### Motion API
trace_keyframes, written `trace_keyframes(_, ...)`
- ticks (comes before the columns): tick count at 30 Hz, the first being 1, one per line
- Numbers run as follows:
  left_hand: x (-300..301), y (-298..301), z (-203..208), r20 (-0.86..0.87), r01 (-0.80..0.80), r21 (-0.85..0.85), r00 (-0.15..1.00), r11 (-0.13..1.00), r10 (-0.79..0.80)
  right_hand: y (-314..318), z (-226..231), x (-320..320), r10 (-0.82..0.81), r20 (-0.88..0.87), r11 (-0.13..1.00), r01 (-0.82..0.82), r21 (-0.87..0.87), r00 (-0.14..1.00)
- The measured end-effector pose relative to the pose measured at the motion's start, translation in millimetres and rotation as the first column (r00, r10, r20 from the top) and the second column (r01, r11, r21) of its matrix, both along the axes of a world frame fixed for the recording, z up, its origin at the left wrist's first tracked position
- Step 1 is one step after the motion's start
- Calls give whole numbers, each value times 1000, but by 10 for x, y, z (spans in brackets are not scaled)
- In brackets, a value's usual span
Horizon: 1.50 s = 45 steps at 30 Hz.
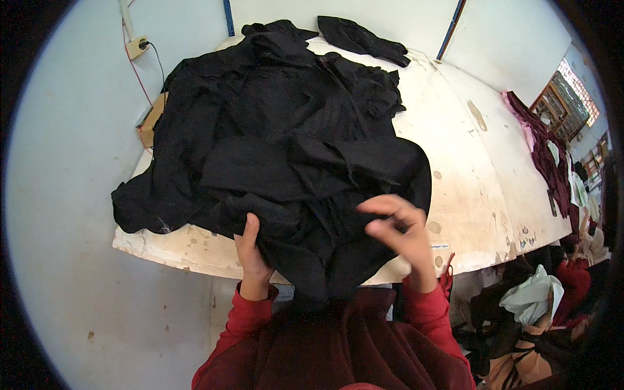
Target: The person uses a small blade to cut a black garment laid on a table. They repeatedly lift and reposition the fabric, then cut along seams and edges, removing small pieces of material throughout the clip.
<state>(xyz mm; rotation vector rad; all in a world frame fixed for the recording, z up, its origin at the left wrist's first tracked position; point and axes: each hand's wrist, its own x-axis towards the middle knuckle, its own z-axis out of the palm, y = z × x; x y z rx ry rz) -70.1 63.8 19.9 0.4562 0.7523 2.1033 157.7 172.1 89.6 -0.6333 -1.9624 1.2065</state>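
Observation:
A large heap of black cloth (260, 117) covers the left part of the pale table, its front folds hanging over the near edge toward me. My left hand (252, 257) grips a fold of it at the near edge, thumb on top and the other fingers hidden beneath the fabric. My right hand (404, 234) hovers at the right side of the same cloth, slightly smeared. Its thumb and forefinger are curved but apart, with nothing visible between them.
The worn, stained tabletop (468, 162) stretches to the right. A separate black piece of cloth (364, 40) lies at its far edge. Dark maroon cloth (546, 143) drapes over the right edge. A wall socket (136, 47) has a cable plugged in. Mixed fabric, including white cloth (533, 296), is piled at lower right.

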Motion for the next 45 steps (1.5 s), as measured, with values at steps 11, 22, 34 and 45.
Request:
trace_keyframes(11,-88,-316,144,-602,-362,70,728,929,329,-164,-101,-579,259,37,966,-259,-3,965)
trace_keyframes(22,202,-1072,79,-159,218,-405,940,888,-303,-220,-238,-513,209,-27,960,-210,-187,978)
trace_keyframes(34,322,-468,202,167,244,-176,962,954,-216,-792,-341,-328,439,-35,891,-440,-111,898)
trace_keyframes(45,331,-510,2,-33,87,-157,995,984,-93,-432,1,-380,78,-120,996,-72,56,990)
